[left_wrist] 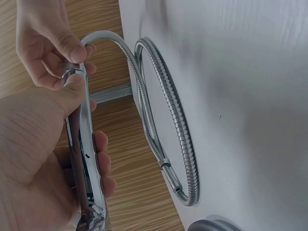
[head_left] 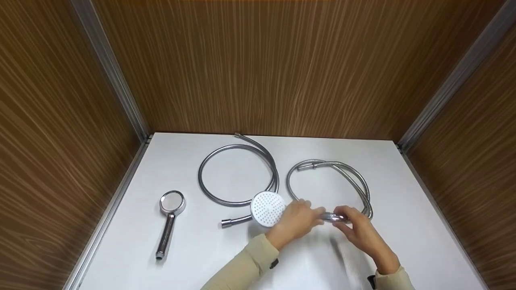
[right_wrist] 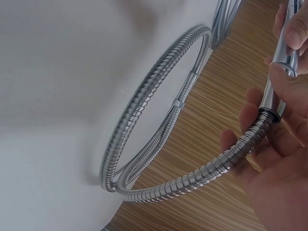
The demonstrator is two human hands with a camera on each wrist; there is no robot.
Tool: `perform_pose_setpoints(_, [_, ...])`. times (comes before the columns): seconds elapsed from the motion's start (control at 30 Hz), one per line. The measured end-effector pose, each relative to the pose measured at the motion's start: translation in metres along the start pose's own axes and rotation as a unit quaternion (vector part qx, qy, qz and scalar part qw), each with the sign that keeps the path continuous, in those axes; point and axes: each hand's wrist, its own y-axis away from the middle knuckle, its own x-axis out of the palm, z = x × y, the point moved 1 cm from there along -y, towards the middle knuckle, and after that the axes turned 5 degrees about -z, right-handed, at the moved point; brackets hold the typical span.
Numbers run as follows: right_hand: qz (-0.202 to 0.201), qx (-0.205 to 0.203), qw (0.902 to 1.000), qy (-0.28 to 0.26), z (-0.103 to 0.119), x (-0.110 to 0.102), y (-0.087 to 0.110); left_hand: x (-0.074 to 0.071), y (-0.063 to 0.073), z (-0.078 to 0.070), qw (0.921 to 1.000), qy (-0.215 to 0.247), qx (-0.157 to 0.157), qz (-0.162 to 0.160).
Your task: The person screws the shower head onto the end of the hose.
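My left hand (head_left: 296, 219) grips the chrome handle of a shower head (head_left: 268, 209) whose round white face, dotted with nozzles, points up in the head view. In the left wrist view its shiny handle (left_wrist: 86, 144) lies along my palm. My right hand (head_left: 356, 229) pinches the metal end fitting (right_wrist: 272, 94) of a ribbed silver shower hose (right_wrist: 192, 179), right at the handle's end. The rest of this hose (head_left: 366, 187) loops on the table, its other end (head_left: 306, 166) lying inside the loop.
A second, smoother grey hose (head_left: 199, 177) lies coiled in the middle, one end (head_left: 227, 223) reaching toward the front. At the left lies another shower head (head_left: 171, 203) with a dark handle. Wood-grain panels (head_left: 250, 68) enclose the white table (head_left: 129, 225) at the back and sides.
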Motion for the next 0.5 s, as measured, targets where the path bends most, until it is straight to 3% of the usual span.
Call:
perform_pose_setpoints(0.27, [-0.001,-0.019,0.9998,-0.007,-0.0013,-0.0012,0.0009,0.0000,0.0010,-0.0003,0.9998,-0.015,0.008,-0.005])
perform_pose_setpoints(0.5, [0.000,0.004,1.0000,-0.008,0.0012,-0.0010,0.0000,-0.0016,0.0017,0.0004,0.9997,0.007,0.006,-0.021])
